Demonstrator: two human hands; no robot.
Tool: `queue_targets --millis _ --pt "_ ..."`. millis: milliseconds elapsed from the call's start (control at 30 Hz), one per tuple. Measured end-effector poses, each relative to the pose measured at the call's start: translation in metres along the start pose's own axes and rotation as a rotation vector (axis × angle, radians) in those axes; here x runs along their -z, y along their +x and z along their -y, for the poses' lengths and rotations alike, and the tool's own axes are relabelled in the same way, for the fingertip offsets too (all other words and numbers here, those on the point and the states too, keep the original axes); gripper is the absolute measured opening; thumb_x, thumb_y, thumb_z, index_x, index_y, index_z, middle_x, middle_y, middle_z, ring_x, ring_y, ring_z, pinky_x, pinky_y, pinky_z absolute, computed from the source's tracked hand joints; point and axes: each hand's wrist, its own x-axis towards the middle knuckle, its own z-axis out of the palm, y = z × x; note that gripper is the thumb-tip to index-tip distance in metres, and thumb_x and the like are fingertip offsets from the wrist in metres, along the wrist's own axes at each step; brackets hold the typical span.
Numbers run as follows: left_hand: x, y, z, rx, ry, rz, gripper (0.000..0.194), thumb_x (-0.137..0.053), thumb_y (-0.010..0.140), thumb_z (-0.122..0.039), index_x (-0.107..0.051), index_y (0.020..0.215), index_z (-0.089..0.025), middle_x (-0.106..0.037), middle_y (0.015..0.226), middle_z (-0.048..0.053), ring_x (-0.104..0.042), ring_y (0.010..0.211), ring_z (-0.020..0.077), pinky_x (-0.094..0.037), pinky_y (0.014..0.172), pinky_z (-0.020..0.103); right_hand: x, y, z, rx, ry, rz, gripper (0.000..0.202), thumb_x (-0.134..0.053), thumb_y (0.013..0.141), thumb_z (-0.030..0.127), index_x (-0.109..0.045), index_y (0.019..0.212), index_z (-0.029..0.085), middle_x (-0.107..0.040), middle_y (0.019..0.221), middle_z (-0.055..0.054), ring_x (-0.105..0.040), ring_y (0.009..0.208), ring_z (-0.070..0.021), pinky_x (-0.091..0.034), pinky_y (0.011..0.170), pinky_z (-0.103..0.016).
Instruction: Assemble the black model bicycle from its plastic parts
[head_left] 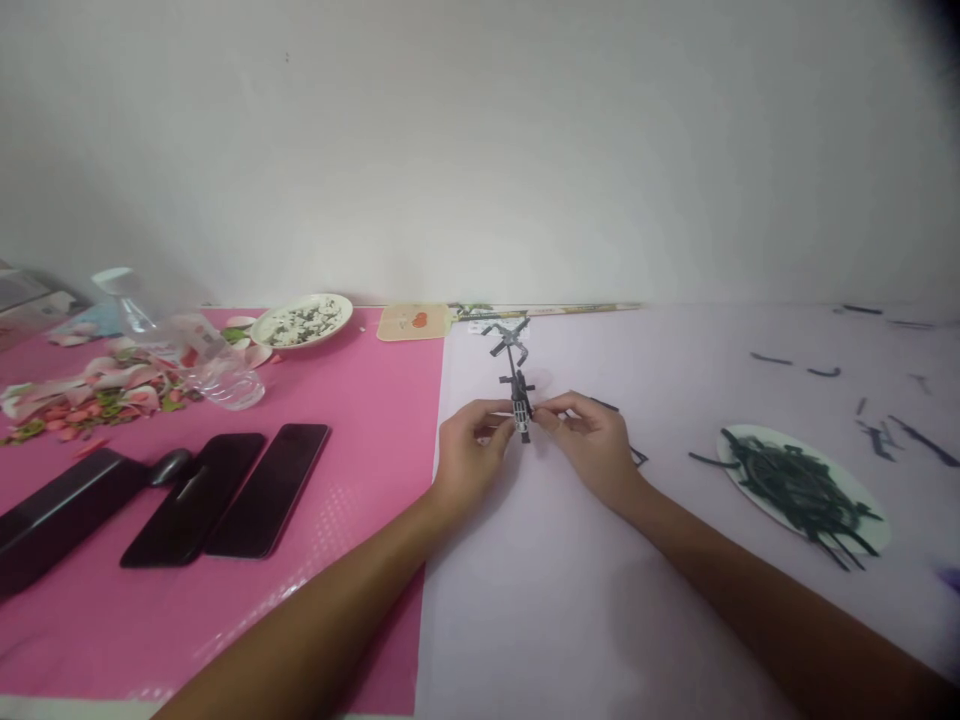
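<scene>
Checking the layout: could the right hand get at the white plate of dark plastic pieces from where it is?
Probably yes. The right hand pinches the small dark model, and only bare table lies between it and the white plate.

The model (516, 380) is a small dark grey and black assembly of plastic pieces, thin and long, lying flat on the pale sheet and running away from the person. Its far end spreads into crossed blades (a rotor-like shape), and short stubs stick out at mid-length. The near end, lighter grey, is pinched between the fingertips of both hands, just right of the pink mat's edge
</scene>
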Motion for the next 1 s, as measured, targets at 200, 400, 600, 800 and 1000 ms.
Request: queue_targets --millis 200,400,600,800,1000 --pt "0.0011 0.0018 -0.0032 0.026 -0.010 -0.020 0.018 -0.073 0.091 -0.022 -0.077 0.108 -0.020 -0.080 0.103 0.009 -0.075 0.087 0.0191 -0.060 0.078 0.031 -0.0001 -0.0029 0.0043 0.148 -0.019 0.056 0.014 -0.067 0.096 0.033 -0.078 0.101 0.025 -0.073 0.114 -0.010 -0.069 0.106 -0.0252 -0.057 0.073 -0.035" --pt "0.0013 0.0026 -0.0062 0.052 0.040 -0.038 0.013 -0.073 0.089 -0.020 -0.078 0.101 -0.021 -0.080 0.099 0.007 -0.073 0.082 0.0180 -0.057 0.073 0.029 -0.0032 -0.0027 -0.0027 0.104 -0.036 0.028 0.011 -0.072 0.092 0.030 -0.076 0.100 0.023 -0.074 0.106 -0.008 -0.070 0.098 -0.0227 -0.057 0.073 -0.033" --pt "-0.0003 0.0028 -0.0085 0.069 0.046 -0.038 0.010 -0.074 0.089 -0.024 -0.078 0.098 -0.022 -0.079 0.098 0.006 -0.073 0.084 0.0190 -0.056 0.073 0.030 -0.0038 -0.0049 -0.0048 0.050 0.022 0.093 0.028 -0.071 0.093 0.032 -0.065 0.120 0.025 -0.070 0.101 -0.004 -0.068 0.081 -0.0177 -0.055 0.063 -0.029" --pt "0.0005 0.0034 -0.0089 0.094 0.068 -0.053 0.009 -0.072 0.088 -0.020 -0.077 0.096 -0.020 -0.078 0.096 0.007 -0.072 0.085 0.0194 -0.055 0.074 0.031 0.0004 -0.0035 0.0006 0.145 -0.037 0.133 0.011 -0.061 0.096 0.023 -0.072 0.093 0.022 -0.071 0.097 -0.006 -0.068 0.089 -0.0197 -0.055 0.073 -0.032" --pt "0.0002 0.0040 -0.0095 0.117 0.105 -0.063 0.008 -0.071 0.087 -0.018 -0.075 0.094 -0.020 -0.078 0.095 0.007 -0.071 0.083 0.0191 -0.055 0.073 0.031 -0.0010 -0.0041 0.0020 0.248 -0.053 0.110 0.012 -0.063 0.094 0.018 -0.074 0.095 0.022 -0.072 0.099 -0.007 -0.069 0.092 -0.0205 -0.057 0.072 -0.032"
